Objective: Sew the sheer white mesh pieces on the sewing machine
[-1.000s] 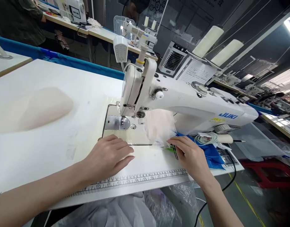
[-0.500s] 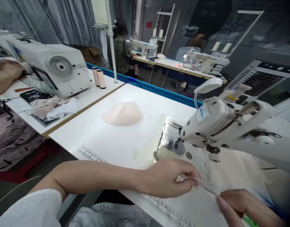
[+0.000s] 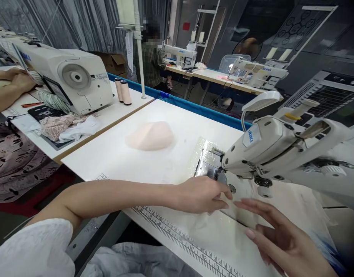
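My left hand reaches across the white table, beside the needle plate of a sewing machine. Its index finger and thumb point right and stand a little apart, with nothing visible between them; its other fingers are partly hidden. My right hand is in front of the machine head, palm turned inward and fingers spread, holding nothing that I can see. A small gap separates the fingertips of both hands. Farther back on the table lies a pale pink moulded cup.
A printed ruler follows the table's front edge. On the adjoining left table are another sewing machine, two thread spools and crumpled lace. A co-worker's hands are at that machine. Another person is in the background.
A thin whitish strip stretched between my hands earlier no longer shows there. My left hand has loosened its pinch, my right fingers have spread, and a green item near my right hand is out of sight.
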Demonstrator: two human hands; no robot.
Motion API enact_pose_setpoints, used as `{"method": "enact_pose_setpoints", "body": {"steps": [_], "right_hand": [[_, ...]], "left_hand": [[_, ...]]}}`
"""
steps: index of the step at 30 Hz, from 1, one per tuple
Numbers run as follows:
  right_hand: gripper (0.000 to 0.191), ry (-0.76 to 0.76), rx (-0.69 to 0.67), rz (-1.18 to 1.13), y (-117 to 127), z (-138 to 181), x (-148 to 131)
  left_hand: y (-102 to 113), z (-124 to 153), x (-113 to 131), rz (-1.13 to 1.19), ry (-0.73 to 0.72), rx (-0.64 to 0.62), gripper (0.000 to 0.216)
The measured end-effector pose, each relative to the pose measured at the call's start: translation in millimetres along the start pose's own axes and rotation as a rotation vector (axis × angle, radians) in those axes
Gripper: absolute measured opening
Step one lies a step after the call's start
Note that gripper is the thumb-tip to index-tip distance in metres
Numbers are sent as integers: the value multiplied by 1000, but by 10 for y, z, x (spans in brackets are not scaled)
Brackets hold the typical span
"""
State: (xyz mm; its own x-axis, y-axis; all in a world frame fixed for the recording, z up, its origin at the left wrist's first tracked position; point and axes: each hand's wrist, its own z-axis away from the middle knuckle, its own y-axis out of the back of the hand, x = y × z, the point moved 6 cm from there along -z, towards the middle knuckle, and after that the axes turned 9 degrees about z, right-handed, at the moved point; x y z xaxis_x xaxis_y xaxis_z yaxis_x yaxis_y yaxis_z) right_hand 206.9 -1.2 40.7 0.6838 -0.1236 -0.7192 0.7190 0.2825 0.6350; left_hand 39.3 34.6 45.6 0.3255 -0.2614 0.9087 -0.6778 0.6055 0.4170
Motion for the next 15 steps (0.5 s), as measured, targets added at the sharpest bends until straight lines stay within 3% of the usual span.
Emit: {"method": "enact_pose_setpoints", "body": {"steps": [2,5,12,15], "right_hand": [[64,21,-18,-69,-21,-103,-112],[49,34,-97,-96,-65,-301,-175],[34,35,-363,-194,-205,-511,-148],[36,26,-366,-290,-246,-538,-120]], "left_hand": [[-20,-21,-10,-44,-23,37,25],[-9,-10,-61,-48,4,75,27],[102,-9,-158,-28,137,108,13],[107,-47,-183,-24,160,92,10]]}}
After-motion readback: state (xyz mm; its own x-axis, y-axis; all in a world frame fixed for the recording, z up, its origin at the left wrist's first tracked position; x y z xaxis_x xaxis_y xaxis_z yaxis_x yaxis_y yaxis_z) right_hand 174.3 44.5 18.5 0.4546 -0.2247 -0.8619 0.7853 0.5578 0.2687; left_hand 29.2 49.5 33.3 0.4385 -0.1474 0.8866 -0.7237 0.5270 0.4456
